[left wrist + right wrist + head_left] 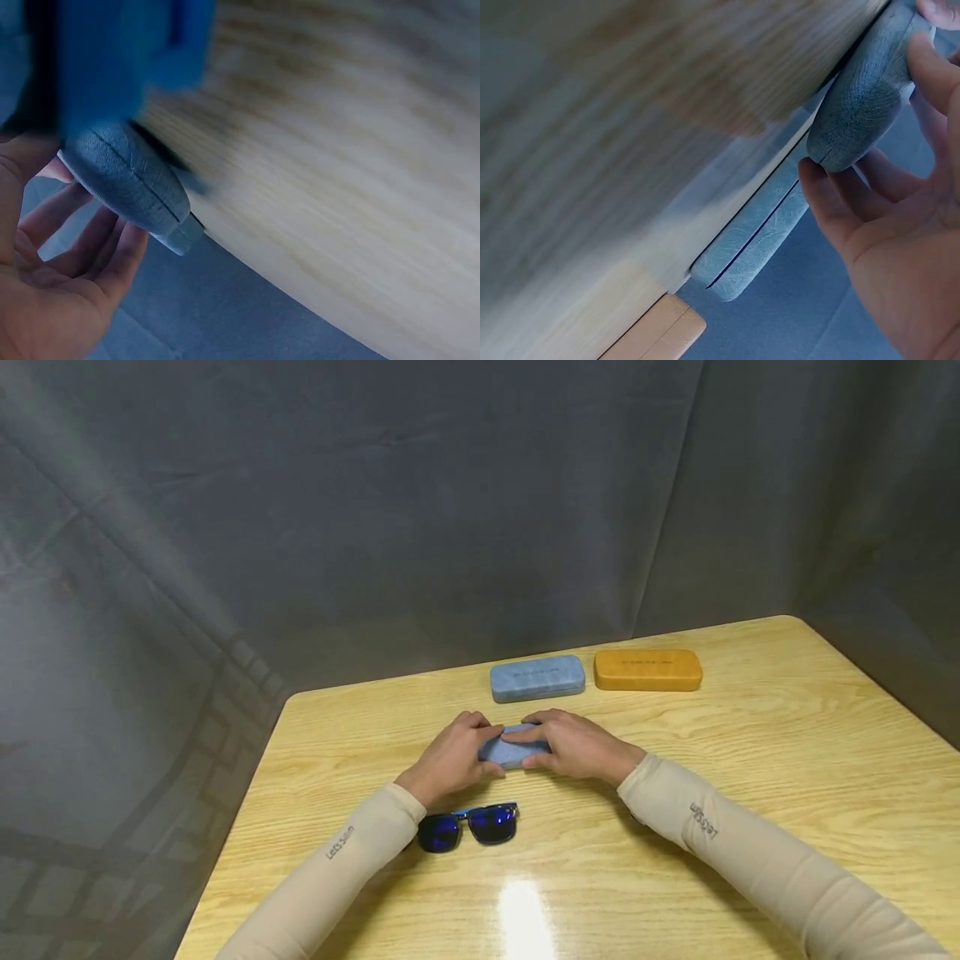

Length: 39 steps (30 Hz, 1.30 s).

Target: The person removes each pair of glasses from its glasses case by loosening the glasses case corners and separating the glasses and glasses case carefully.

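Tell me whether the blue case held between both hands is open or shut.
Shut: in the left wrist view, the blue case shows its halves meeting along a thin seam, with no visible gap.

White glare spots the wooden tabletop between its side edges; wrist views look dim, bluish, partly blurred.

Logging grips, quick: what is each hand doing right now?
Left hand: holding the left end of the nearer blue case.
Right hand: holding the right end of the nearer blue case.
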Each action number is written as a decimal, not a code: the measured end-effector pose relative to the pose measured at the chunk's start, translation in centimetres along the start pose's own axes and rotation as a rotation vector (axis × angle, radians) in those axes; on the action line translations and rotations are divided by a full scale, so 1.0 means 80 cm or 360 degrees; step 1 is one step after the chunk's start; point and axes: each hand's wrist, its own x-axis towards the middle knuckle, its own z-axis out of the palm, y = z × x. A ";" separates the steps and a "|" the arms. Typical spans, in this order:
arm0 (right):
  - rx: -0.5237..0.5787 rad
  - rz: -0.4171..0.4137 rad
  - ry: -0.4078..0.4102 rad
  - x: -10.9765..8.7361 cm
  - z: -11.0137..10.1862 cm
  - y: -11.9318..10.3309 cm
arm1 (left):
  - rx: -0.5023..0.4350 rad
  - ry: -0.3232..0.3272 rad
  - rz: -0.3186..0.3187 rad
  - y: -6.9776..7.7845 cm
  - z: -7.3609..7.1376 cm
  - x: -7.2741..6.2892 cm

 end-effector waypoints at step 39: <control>0.0162 0.0051 0.0045 -0.046 -0.011 0.035 | 0.0162 -0.0085 -0.0268 -0.034 -0.022 0.003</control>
